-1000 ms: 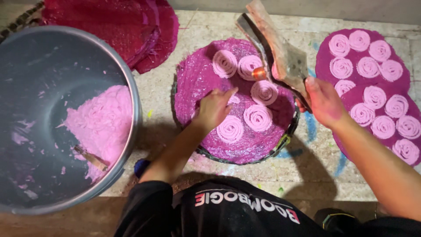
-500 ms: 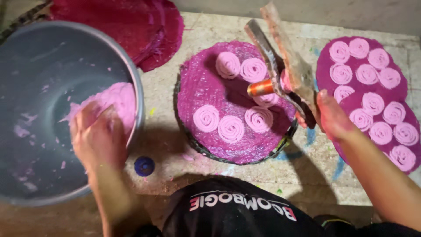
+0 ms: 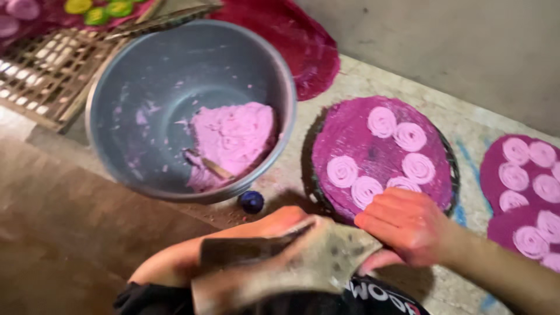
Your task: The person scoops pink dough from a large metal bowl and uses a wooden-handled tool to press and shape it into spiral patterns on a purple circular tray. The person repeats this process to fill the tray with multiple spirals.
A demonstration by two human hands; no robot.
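Grey cloth piping bag [image 3: 303,262], earlier raised over the purple round tray [image 3: 350,134], now sits low, gripped by both the left hand [image 3: 280,224] and the right hand [image 3: 408,224].

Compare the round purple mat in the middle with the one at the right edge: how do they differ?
The middle mat shows whole; the right mat is cut off by the frame. The middle mat carries six pink spirals with much bare purple cloth; the right mat is packed closely with spirals. The right hand overlaps the middle mat's near edge; nothing touches the right mat. Both are purple and hold the same pale pink coils.
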